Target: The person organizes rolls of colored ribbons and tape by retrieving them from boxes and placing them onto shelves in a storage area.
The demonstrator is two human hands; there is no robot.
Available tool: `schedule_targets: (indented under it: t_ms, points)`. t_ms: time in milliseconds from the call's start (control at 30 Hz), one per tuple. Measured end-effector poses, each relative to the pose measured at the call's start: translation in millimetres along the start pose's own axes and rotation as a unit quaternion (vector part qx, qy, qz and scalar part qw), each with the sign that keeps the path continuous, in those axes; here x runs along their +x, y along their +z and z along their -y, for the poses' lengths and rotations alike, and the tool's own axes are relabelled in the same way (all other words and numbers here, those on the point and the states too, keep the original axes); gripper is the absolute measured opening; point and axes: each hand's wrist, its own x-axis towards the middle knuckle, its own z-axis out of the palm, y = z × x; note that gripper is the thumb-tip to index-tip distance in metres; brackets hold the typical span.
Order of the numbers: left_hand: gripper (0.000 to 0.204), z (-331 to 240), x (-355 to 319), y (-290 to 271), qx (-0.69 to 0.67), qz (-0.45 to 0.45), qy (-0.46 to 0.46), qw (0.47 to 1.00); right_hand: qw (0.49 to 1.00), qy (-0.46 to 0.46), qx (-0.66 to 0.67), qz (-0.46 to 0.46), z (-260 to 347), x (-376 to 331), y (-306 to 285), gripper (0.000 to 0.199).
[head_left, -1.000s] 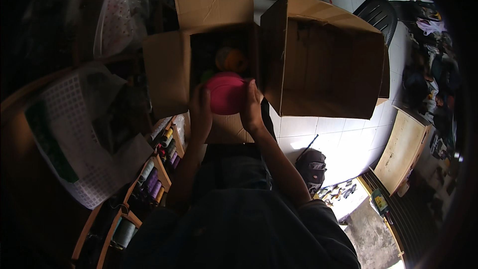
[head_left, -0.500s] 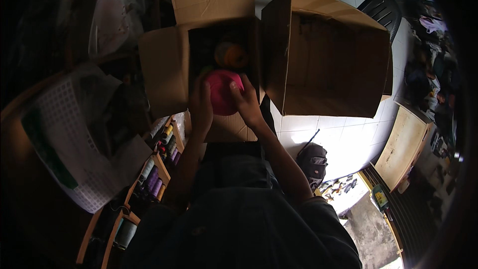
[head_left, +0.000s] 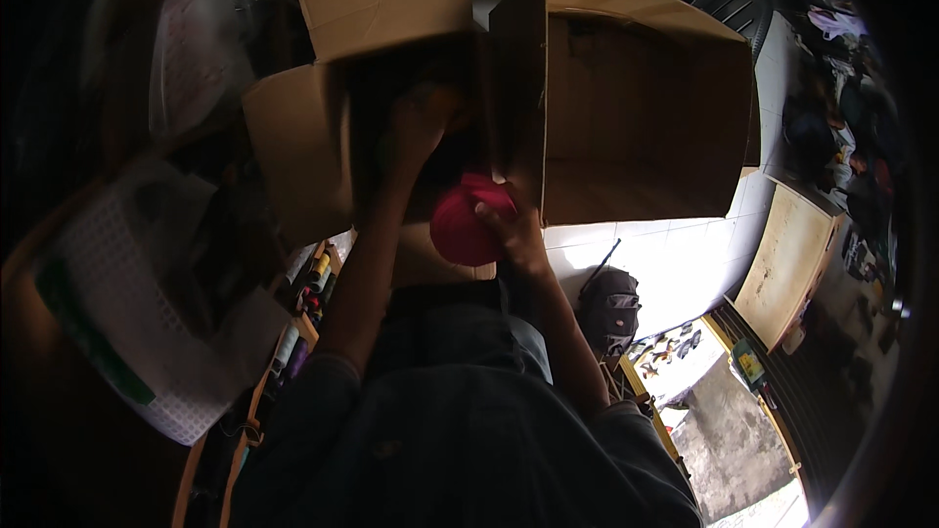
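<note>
Over the near edge of the cardboard box [head_left: 331,152], my right hand [head_left: 518,235] grips a round pink-red thing [head_left: 468,233], like a thick roll or spool, its exact kind unclear. My thumb lies across its face, and a small flap of the same colour stands up from its top. My left hand [head_left: 419,127] reaches down inside the open box. Its fingers are closed about an orange roll [head_left: 448,101], though the shadow there hides much of the grip. What else lies at the bottom is too dark to make out.
A larger open carton [head_left: 636,117] stands right beside the box. To the left are a white perforated basket [head_left: 127,303] and a rack of thread spools [head_left: 291,344]. A dark backpack [head_left: 608,311] sits on the tiled floor, and a black chair [head_left: 734,8] is behind the carton.
My left hand has let go of the pink-red thing and gone deeper into the box to the orange roll. My right hand has drawn the pink-red thing nearer and to the right.
</note>
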Motion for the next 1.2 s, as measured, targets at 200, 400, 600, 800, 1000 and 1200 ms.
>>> schedule_targets:
  t_ms: [200,400,600,800,1000,1200]
  points:
    - [0.038,2.1,8.5,38.8,-0.155,0.071,0.060,0.984,0.999,0.010,-0.009,-0.032,-1.6,-33.4,-2.7,0.039]
    - [0.042,8.2,15.1,0.7,-0.008,-0.013,0.273,0.962,0.997,-0.030,-0.065,-0.037,15.0,-48.0,-14.3,0.037]
    - [0.047,-68.0,-7.0,-126.9,0.095,0.299,0.090,0.945,0.984,-0.131,-0.091,0.073,48.9,-55.4,-32.6,0.036]
    - [0.034,-166.7,-52.6,-260.1,0.092,0.267,0.223,0.933,0.938,-0.257,-0.111,0.206,106.5,-55.7,-36.3,0.034]
    - [0.032,-231.5,-89.7,-340.4,0.083,0.146,0.340,0.925,0.891,-0.346,-0.101,0.277,168.9,-72.1,-21.2,0.032]
    - [0.033,-287.0,-133.0,-384.1,0.047,0.100,0.408,0.906,0.863,-0.390,-0.103,0.305,204.5,-109.8,-38.3,0.033]
